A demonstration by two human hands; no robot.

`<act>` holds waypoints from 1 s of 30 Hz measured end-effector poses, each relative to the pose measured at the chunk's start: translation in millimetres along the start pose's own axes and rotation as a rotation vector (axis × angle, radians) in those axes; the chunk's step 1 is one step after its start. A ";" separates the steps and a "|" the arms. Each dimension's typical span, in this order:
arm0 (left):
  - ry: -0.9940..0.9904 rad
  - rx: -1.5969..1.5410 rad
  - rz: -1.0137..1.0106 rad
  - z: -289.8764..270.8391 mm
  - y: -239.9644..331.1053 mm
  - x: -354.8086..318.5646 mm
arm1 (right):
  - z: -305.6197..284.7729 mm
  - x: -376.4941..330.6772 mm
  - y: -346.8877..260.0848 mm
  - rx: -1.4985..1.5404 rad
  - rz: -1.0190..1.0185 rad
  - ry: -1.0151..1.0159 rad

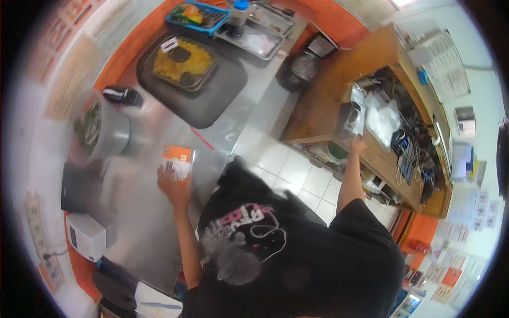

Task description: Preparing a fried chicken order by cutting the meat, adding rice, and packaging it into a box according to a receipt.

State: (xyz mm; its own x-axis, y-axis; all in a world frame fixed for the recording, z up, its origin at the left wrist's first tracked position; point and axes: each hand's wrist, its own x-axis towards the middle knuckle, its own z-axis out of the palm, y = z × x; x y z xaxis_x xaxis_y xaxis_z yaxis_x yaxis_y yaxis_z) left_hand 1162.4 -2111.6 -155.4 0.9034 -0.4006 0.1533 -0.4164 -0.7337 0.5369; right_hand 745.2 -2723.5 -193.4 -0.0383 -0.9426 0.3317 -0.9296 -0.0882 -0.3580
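Note:
My left hand (174, 186) is over the steel table at left, its fingers closed on the lower edge of a small orange-and-white packet or box (178, 160). My right arm stretches out to the wooden desk. There my right hand (358, 144) appears closed around the near end of a black-and-white object (351, 117), blurred, so its kind is unclear. Beside that object lie crumpled clear plastic bags (383, 117). Farther up the steel table, a clear tray of yellow food (183, 62) sits on a dark mat or board (227, 87).
A bucket (117, 131) with greenery stands left of the packet, with a white box (86, 237) nearer me. At the back are a blue basket (214, 26) and a metal tray (268, 46). Cables and a power strip (405, 164) crowd the wooden desk (318, 114). Tiled floor (289, 169) separates both surfaces.

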 end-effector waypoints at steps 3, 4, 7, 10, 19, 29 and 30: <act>-0.024 0.029 -0.047 -11.4 7.1 4.5 | 18.6 4.5 27.0 -0.005 -0.063 -0.091; -0.035 0.017 -0.081 -13.4 8.9 7.7 | 22.0 4.1 27.9 0.017 -0.052 -0.147; -0.052 0.038 -0.104 -15.4 11.3 16.8 | 21.5 1.6 17.2 0.320 0.044 -0.258; -0.067 0.069 -0.114 -14.1 12.3 22.9 | 14.0 4.1 4.4 0.489 0.306 -0.440; -0.066 0.178 -0.189 -10.0 19.7 22.4 | 25.0 22.6 11.7 0.847 0.526 -0.626; -0.033 0.186 -0.153 -7.1 75.1 -21.3 | 19.6 -24.3 22.7 1.189 0.388 -0.474; -0.033 0.191 -0.132 -3.0 90.9 -23.6 | 23.0 -30.8 24.2 1.114 0.339 -0.478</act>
State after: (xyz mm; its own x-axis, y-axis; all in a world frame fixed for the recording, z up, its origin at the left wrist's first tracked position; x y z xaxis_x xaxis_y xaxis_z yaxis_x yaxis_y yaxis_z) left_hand 1103.6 -2167.2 -107.8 0.9489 -0.3093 0.0632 -0.3092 -0.8703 0.3834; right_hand 732.3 -2704.0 -232.4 0.1389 -0.9726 -0.1864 -0.0769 0.1770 -0.9812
